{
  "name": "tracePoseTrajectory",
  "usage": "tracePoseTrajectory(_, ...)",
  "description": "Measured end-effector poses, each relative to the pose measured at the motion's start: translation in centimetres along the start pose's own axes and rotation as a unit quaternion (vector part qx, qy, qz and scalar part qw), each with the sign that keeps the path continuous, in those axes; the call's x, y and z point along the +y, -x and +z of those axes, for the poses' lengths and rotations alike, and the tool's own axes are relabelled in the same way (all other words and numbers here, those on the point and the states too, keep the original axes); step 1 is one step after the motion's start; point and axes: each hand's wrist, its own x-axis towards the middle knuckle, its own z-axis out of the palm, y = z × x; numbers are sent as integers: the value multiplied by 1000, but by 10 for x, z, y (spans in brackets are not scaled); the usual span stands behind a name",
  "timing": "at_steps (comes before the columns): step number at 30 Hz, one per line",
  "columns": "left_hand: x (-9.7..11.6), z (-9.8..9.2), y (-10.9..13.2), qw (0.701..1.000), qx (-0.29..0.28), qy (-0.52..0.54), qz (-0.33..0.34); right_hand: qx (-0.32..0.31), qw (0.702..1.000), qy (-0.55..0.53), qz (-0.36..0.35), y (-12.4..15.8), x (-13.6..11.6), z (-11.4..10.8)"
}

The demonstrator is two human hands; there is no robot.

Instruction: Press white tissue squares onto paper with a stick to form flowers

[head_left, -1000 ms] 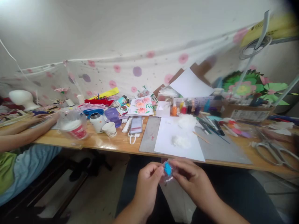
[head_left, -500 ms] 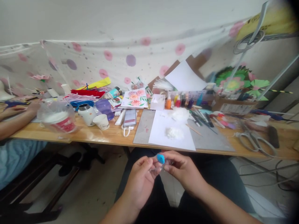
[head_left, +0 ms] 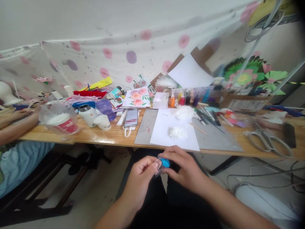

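Observation:
Over my lap, below the table's front edge, both hands work on a small blue lump (head_left: 165, 162), which looks like clay, and its clear plastic wrapper (head_left: 157, 168). My left hand (head_left: 141, 173) pinches the wrapper between thumb and fingers. With thumb and fingertips, my right hand (head_left: 184, 167) grips the blue lump from the right side. Part of the lump is hidden by the right fingers. On the table beyond lies a white paper sheet (head_left: 158, 133) on a grey mat (head_left: 215, 141), bearing a fluffy white pile (head_left: 177, 133).
Large scissors (head_left: 269, 141) lie at the right. Left of the mat stand a paper cup (head_left: 102, 122), a white bottle (head_left: 88, 116) and a bagged tub (head_left: 64, 122). Paint bottles (head_left: 182, 99) stand behind the paper. Another person's arm (head_left: 20, 122) rests at the far left.
The blue lump has turned and shows more of itself, now in the right fingers. My left hand has drawn the clear wrapper to its left side. The view has shifted slightly.

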Motion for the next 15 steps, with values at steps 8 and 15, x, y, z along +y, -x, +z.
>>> tracePoseTrajectory(8,9,10,4,997,-23,72,-2,20,982,-159,97,11,3,-7)
tracePoseTrajectory(15,14,20,7,988,-31,152,-26,30,864,-440,242,11,-8,-12)
